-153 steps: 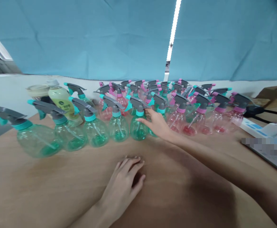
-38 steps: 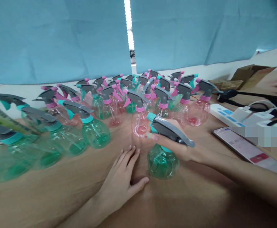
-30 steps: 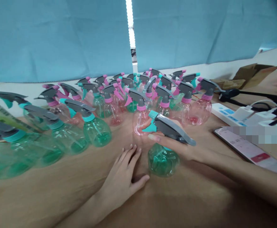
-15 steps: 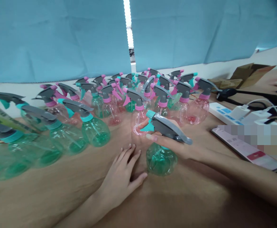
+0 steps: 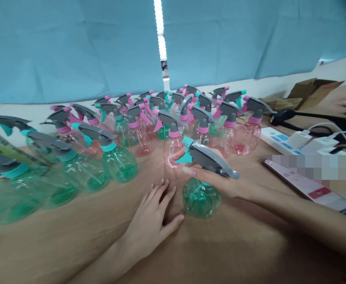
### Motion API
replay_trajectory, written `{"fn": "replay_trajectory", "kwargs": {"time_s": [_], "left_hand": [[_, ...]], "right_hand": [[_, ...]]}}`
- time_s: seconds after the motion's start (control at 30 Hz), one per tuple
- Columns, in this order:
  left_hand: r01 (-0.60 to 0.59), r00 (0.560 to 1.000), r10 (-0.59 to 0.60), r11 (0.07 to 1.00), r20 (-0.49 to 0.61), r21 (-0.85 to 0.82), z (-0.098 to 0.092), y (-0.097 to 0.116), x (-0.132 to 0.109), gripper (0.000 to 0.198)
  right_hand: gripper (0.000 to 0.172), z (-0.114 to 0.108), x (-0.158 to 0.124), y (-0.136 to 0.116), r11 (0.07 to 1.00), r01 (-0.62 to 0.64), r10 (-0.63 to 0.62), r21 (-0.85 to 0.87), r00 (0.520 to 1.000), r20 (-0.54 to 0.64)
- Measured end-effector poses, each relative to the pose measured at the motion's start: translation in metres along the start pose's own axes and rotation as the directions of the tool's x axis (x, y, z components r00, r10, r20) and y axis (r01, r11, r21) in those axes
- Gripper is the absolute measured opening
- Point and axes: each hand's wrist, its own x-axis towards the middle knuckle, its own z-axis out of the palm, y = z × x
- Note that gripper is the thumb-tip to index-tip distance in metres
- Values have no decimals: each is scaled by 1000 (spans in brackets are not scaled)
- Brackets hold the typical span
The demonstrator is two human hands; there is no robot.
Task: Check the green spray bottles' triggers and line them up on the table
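A green spray bottle [image 5: 202, 202] stands upright on the brown tabletop, its grey head and turquoise trigger pointing to the left. My right hand [image 5: 220, 182] is closed around its neck, just under the head, with the thumb on the near side. Part of the collar and most of the fingers are hidden behind the head. Flat on the table to the left of this bottle lies my left hand [image 5: 153, 216], fingers spread, holding nothing. Just behind the held bottle is a pink spray bottle [image 5: 173, 148].
Several pink and green spray bottles crowd the back; a row of green ones [image 5: 121, 167] runs along the left. On the right lie a phone [image 5: 306, 185] and a white power strip [image 5: 275, 140] with plugs and cables. An open cardboard box [image 5: 312, 94] sits farther back.
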Motion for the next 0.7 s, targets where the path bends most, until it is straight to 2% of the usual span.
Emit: {"fn": "replay_trajectory", "kwargs": {"time_s": [0.3, 0.47, 0.7], "left_hand": [[5, 1000, -5, 1000, 22, 27, 0, 0, 1, 64], [2, 1000, -3, 999, 28, 35, -1, 1, 1, 63], [-10, 1000, 8, 998, 26, 60, 0, 0, 0, 63]], "right_hand": [[19, 1, 0, -3, 999, -6, 6, 32, 1000, -2], [10, 0, 2, -6, 999, 25, -26, -24, 999, -24], [13, -5, 3, -14, 993, 106, -106, -60, 994, 1]]}}
